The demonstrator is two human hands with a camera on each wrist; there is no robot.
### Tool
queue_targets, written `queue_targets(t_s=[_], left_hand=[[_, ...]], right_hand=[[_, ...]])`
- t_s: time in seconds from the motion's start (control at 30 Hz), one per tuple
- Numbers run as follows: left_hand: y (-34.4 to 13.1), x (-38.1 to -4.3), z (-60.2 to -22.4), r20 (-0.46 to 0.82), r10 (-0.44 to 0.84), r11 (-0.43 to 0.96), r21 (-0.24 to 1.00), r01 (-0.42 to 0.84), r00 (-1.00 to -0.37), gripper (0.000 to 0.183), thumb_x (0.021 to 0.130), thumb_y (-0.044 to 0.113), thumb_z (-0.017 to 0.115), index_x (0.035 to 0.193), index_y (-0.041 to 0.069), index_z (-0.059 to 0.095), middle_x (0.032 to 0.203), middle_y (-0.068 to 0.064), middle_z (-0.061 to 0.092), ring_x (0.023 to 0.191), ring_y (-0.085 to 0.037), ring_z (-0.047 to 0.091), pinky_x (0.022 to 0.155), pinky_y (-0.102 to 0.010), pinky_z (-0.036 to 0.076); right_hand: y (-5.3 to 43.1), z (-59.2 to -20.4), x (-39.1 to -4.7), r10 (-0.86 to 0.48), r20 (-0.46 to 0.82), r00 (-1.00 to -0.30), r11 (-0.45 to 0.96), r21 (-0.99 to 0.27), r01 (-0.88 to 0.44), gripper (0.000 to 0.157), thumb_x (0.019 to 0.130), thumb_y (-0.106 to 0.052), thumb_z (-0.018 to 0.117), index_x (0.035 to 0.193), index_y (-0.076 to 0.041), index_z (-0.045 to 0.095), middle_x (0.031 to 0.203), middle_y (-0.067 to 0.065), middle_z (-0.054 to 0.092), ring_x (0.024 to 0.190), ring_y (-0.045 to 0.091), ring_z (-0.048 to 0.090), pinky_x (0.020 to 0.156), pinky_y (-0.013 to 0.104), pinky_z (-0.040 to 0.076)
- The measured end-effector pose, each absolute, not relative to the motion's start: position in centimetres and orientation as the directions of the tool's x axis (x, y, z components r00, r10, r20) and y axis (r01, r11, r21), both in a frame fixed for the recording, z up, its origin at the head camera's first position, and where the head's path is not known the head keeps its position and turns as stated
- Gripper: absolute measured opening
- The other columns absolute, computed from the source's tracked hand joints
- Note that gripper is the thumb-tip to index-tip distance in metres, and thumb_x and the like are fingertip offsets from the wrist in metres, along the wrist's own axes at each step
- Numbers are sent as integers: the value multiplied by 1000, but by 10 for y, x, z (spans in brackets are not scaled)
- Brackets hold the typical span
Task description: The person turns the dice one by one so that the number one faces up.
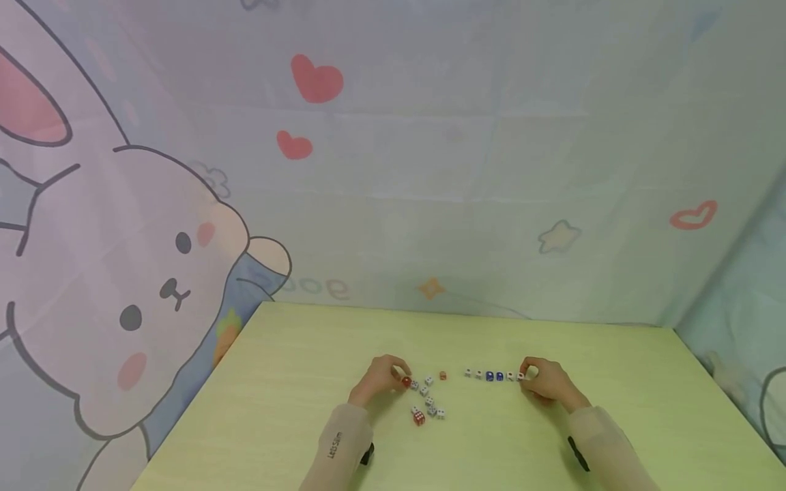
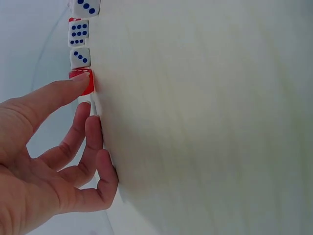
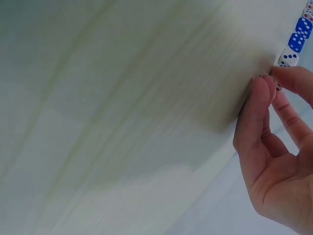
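Note:
My left hand point(image 1: 382, 376) pinches a red die point(image 1: 406, 382) at the left edge of a loose group of dice. In the left wrist view the thumb lies on that red die point(image 2: 89, 87), with the other fingers bent below it. My right hand point(image 1: 548, 380) pinches a white die point(image 1: 520, 376) at the right end of a straight row. Its fingers mostly cover this white die point(image 3: 279, 88) in the right wrist view. Two blue dice point(image 1: 490, 376) stand mid-row, with white dice point(image 1: 469, 373) on either side of them.
Several white dice point(image 1: 429, 402) and a larger red die point(image 1: 419, 418) lie scattered between the arms. A small red die point(image 1: 443, 376) sits alone left of the row. The pale yellow table point(image 1: 491, 450) meets a printed cloth backdrop point(image 1: 430, 218) at its far edge.

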State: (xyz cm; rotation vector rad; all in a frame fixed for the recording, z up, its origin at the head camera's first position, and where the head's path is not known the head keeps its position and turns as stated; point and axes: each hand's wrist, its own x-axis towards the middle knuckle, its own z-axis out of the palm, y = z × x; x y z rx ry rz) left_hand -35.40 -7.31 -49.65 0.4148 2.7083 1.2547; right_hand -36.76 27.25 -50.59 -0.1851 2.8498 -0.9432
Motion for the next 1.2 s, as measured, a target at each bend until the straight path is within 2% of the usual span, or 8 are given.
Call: queue_targets(t_s=[0.3,0.63,1.2], left_hand=[[-71,-353,-495,6,310,622,755,207,-951,15,67,-6,70,80,2,66,78,-16,65,61,-18,57,53,-26,47],[-67,-366,-489,65,310,657,707,263,-949,12,70,4,72,80,4,66,79,-12,64,69,-16,54,59,-24,41],[6,-373,-476,85,395,636,693,339,-915,10,75,13,70,83,10,66,85,-8,63,65,-11,53,53,-22,41]], right_hand=[[273,-505,-365,-163,-95,-982,789,-610,-72,10,79,-11,59,89,-12,58,43,-1,42,36,8,35,37,21,35],[275,-509,-370,-144,-106,-984,789,-612,-49,12,77,-11,59,89,-13,57,41,-3,36,35,7,32,36,20,33],[276,-508,-369,-140,-99,-985,784,-619,-49,10,78,-11,60,87,-14,57,41,-4,35,35,8,33,35,20,33]])
